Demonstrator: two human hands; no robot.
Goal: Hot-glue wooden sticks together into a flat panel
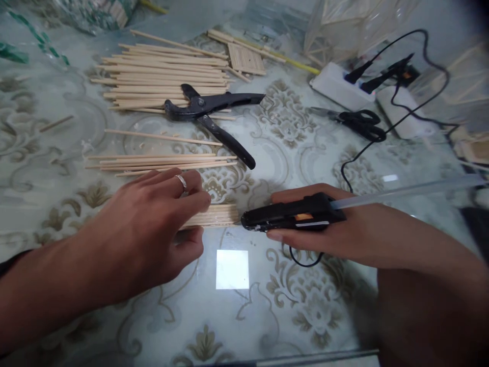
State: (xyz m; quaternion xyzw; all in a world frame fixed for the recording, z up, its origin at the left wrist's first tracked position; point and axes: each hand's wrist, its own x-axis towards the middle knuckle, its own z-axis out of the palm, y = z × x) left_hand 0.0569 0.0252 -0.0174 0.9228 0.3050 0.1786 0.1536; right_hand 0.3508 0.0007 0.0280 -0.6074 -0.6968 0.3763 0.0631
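Note:
My left hand (153, 224), with a ring on one finger, lies over a small panel of joined wooden sticks (216, 215) on the glass table, fingers pressing on it and thumb at its near edge. My right hand (328, 232) is wrapped round a black glue gun (292, 214) with a clear glue stick (405, 191) out of its back. The gun's nozzle touches the right end of the stick panel.
Loose wooden sticks (164, 74) lie in piles at the back left, with black cutting pliers (208, 114) on them. Black scissors (359, 122), a white power strip (336, 84) with plugs and cords, and stick-built frames stand at the back right.

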